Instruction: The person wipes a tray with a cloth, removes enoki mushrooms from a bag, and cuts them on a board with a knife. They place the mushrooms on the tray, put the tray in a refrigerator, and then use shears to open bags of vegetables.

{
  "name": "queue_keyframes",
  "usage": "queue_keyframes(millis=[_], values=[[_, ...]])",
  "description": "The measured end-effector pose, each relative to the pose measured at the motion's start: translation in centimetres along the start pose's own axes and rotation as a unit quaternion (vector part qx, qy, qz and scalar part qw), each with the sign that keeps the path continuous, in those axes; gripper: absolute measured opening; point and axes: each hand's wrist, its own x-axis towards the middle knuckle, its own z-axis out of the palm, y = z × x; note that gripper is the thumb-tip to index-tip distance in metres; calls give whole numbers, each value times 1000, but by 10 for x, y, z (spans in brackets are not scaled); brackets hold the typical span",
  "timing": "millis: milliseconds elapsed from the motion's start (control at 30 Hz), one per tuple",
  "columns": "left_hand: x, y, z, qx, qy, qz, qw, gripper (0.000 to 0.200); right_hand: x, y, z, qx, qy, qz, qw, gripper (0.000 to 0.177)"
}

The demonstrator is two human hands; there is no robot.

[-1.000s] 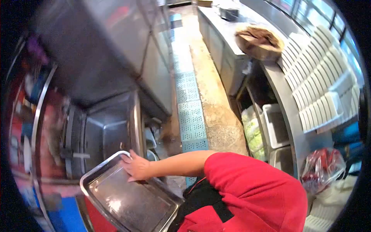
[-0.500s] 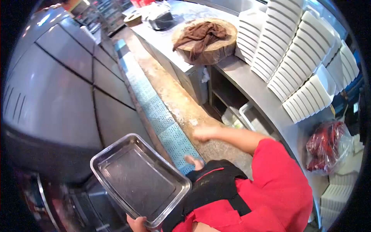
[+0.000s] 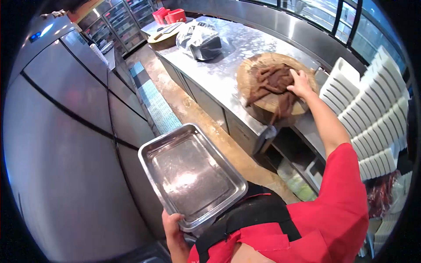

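Note:
My left hand (image 3: 172, 221) grips the near edge of an empty metal tray (image 3: 188, 175), its thumb over the rim. The tray is held tilted in front of my apron, left of centre. My right hand (image 3: 301, 83) reaches out to a brown cloth (image 3: 272, 83), fingers closed at its right side. The crumpled cloth lies on a round wooden chopping block (image 3: 250, 74), with one end draped toward the near edge. The fingertips partly cover the cloth there.
White dishes (image 3: 372, 109) stand in tall stacks right of the block. A plastic-wrapped black container (image 3: 206, 46), another round board (image 3: 164, 41) and red containers (image 3: 175, 16) are on the counter (image 3: 237, 39). Steel cabinets (image 3: 70, 131) line the left side, beside blue floor mats (image 3: 158, 105).
My right hand has moved from above the floor to the cloth on the block. The tray has shifted right in view with my left hand, and the view has turned toward the counter.

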Motion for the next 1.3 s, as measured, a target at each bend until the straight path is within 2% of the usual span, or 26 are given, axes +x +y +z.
queue_keyframes(millis=[67,133,200,233,267,300,333,400,467,567,600,633,667,700,733,767,800,867,900,933,1000,1033,1067,1200,1267,1300], values=[[44,2,0,9,-28,8,1000,56,12,-11,2,-26,-36,51,998,84],[79,19,12,50,-58,5,997,68,19,-35,-7,-30,-117,94,988,79],[110,33,21,49,-62,-20,997,72,79,17,54,52,-83,-1,995,64],[117,42,29,71,-26,-36,996,72,94,33,66,190,-28,-74,979,49],[128,48,45,37,7,-8,999,64,102,32,55,215,-67,-62,972,40],[142,51,42,77,-3,-16,997,61,107,31,40,249,-82,13,965,32],[148,62,52,30,-13,-33,999,58,105,20,28,358,-7,62,932,29],[168,71,56,8,-29,-30,999,56,110,9,-1,593,39,38,803,29],[181,73,56,16,-32,-42,999,62,91,-26,-38,687,-12,-33,726,29],[205,78,64,31,-59,-51,996,68,41,-136,-58,716,-129,-126,675,27],[212,79,70,39,-72,-38,996,68,22,-169,-47,697,-148,-115,692,32],[220,81,74,33,-90,-46,994,67,2,-204,-39,628,-203,-197,725,37],[229,83,80,34,-109,-42,993,67,-19,-247,-47,536,-361,-163,746,38],[232,81,85,36,-134,-32,990,66,-38,-275,-21,445,-303,-378,753,42],[238,81,87,39,-157,-26,987,65,-68,-305,23,456,-323,-447,699,54],[240,84,87,47,-174,-30,983,65,-101,-335,60,283,-260,-532,755,68],[238,90,87,55,-196,-14,979,68,-123,-343,90,332,-109,-534,770,74],[243,100,89,58,-241,29,968,76,-111,-355,113,207,8,-579,789,63],[259,101,77,142,-287,95,943,81,-96,-364,105,112,-39,-553,825,60],[257,112,75,195,-262,48,944,77,-75,-373,91,17,-85,-522,848,57],[252,128,73,225,-278,67,932,74,-17,-382,63,-47,-226,-341,911,53],[253,125,66,224,-278,81,931,74,4,-368,91,-27,-39,-316,948,52],[255,125,63,225,-282,78,929,74,19,-343,120,-9,146,-277,950,51],[264,123,57,208,-304,57,928,79,3,-305,117,-42,170,-318,932,46],[266,125,61,193,-304,63,931,78,-28,-307,108,-28,28,-271,962,40],[267,124,60,182,-294,43,937,76,-53,-307,108,26,10,-299,954,38]])
